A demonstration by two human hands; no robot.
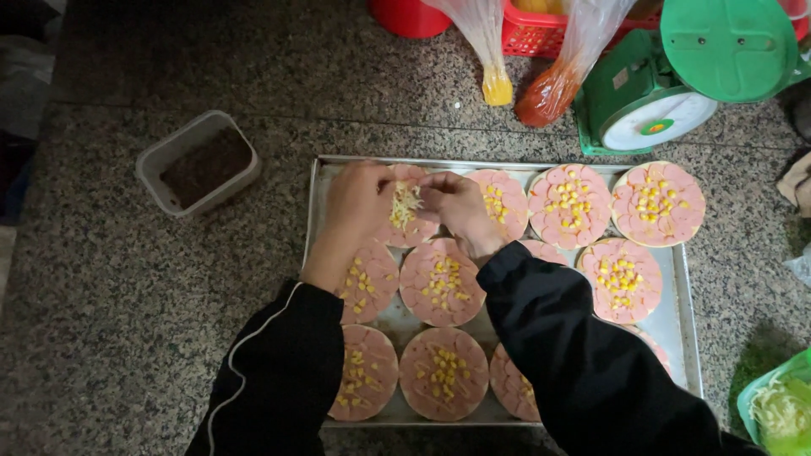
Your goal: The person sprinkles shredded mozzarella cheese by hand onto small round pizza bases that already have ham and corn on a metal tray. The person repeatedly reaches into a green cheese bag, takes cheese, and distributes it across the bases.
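A metal baking tray (686, 312) lies on a granite counter, holding several small round pizza bases covered with pink sausage slices and corn kernels (443, 285). My left hand (355, 207) and my right hand (456, 207) meet over the far-left base (407, 221), fingers pinched around shredded cheese (405, 203) piled on it. Both arms wear black sleeves, and the right sleeve hides part of the tray's near right corner.
A clear plastic tub (198, 162) with dark contents sits left of the tray. Behind the tray stand a green kitchen scale (676, 84), two hanging sauce bags (498, 84), a red basket (536, 29). A green bowl of shredded cheese (781, 409) is at bottom right.
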